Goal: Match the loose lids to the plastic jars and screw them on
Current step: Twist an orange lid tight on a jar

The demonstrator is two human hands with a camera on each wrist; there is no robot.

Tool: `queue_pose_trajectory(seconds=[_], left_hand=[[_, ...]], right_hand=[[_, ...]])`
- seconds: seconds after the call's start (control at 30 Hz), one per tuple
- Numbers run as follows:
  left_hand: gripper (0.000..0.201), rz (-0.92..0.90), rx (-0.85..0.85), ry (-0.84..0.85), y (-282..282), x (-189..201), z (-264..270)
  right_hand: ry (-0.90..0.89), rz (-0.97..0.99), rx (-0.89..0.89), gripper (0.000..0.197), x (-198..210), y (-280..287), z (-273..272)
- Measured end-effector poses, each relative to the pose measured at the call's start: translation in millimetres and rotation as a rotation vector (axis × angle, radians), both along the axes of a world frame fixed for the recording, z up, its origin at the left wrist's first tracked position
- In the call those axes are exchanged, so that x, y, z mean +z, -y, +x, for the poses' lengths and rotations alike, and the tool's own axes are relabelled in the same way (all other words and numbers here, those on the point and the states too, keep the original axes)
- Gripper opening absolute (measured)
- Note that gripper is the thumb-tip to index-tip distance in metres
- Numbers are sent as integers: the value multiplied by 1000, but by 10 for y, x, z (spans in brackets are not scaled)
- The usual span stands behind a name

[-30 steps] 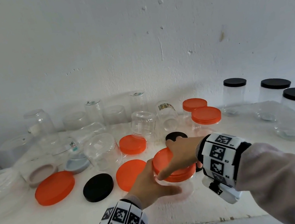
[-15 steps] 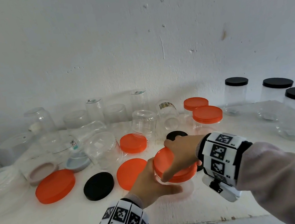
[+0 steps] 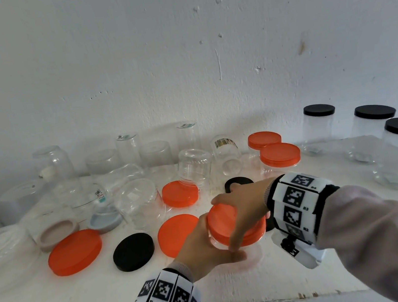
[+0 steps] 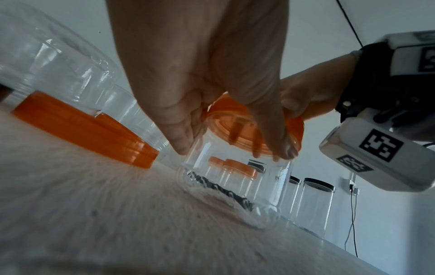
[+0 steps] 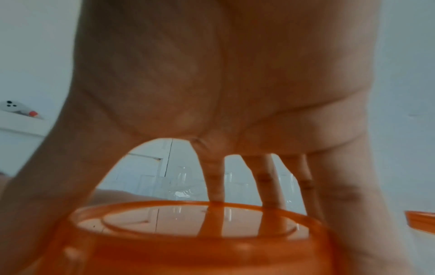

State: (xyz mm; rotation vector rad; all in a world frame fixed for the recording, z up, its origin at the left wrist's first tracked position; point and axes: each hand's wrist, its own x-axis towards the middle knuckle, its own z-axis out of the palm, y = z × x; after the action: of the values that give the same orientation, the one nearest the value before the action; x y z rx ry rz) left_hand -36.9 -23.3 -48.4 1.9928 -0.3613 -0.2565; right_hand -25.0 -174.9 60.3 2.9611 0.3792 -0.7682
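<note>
The orange lid (image 3: 225, 223) has turned slightly under the gripping right hand (image 3: 244, 202) while the left hand (image 3: 204, 249) clasps the jar (image 4: 237, 178); tightening seems underway.

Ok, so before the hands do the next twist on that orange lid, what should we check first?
1. Left hand holds the clear jar steady: ok.
2. Right hand has its grip round the orange lid: ok.
3. Lid sits level on the jar: not ok, it looks tilted in the left wrist view.
4. Lid fully screwed down: cannot tell.
5. Jar base rests on the white table: ok.
6. Loose orange lid beside the jar is out of the way: ok, it lies flat to the left.
</note>
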Motion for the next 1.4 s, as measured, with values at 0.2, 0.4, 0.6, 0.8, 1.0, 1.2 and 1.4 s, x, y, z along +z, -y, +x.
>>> queue_pose_trajectory(seconds=[0.2,0.4,0.6,0.8,1.0,1.2,1.4], left_hand=[[99,6,9,3,6,3,-4],[98,-2,1,-8,7,8,-5],[95,-1,3,7,18,1,-20],[95,-19,15,7,11,-26,-7],[97,-16,10,-1,10,-29,1],[96,-24,12,10,20,-19,-15],[96,-27,40,29,38,-32,-31]], right_hand=[[114,44,-41,106,-108,-20,-23],[50,-22,-46,115,-68,-23,15],[16,-56,83,113,49,29,41],[81,-5,34,111,-22,53,-5],[40,-56,43,117,7,39,24],[27,-8,143,105,88,57,70],[153,46,55,103,-47,73,11]])
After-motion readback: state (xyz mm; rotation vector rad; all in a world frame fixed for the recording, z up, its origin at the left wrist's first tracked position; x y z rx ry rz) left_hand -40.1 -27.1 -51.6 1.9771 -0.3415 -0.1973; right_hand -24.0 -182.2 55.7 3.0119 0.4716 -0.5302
